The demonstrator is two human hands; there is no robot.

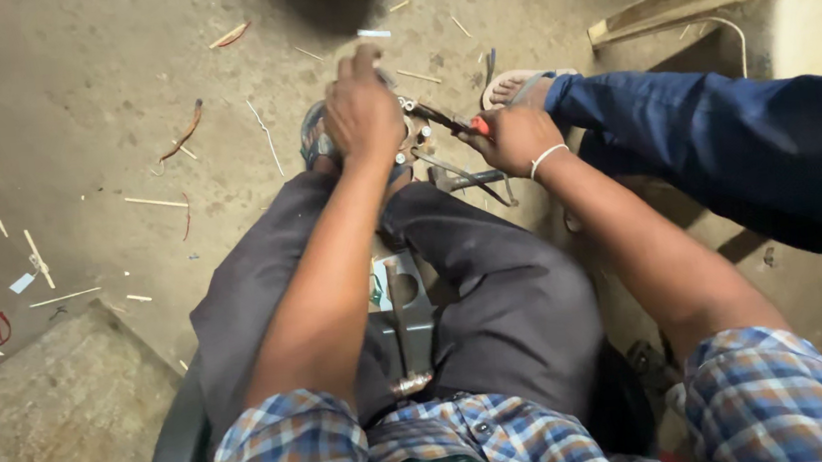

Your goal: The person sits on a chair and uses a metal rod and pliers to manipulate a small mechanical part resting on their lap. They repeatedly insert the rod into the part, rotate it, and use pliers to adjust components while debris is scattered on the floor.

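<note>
Seated person, viewed from above, working over a small metal assembly [414, 138] lying on the concrete floor [68, 113] between the feet.

Left hand [360, 110]: pressing down on top of the metal assembly, fingers curled over it; whether the grip is closing around any part of it cannot be told, as the hand is hiding what lies beneath.

Right hand [517, 137]: sitting just to the right of the metal assembly, grip clamped on pliers [456, 122] with a red handle, whose dark jaws are pointing left into the assembly. A white band is circling that wrist.

Bent metal strips [471, 177]: trailing out of the assembly toward the person's knees, below the right hand.

Hammer [400, 327]: lying between the person's thighs, well back from the metal assembly, its head nearest the body, resting on a grey metal plate [415, 291].

Second person: a blue trouser leg [724, 141] is reaching in from the right of the assembly, its sandalled foot [518, 85] resting just beyond the right hand.

Wood splinters [152, 202] and wire scraps [183, 137]: littering the floor to the left of the assembly.
</note>
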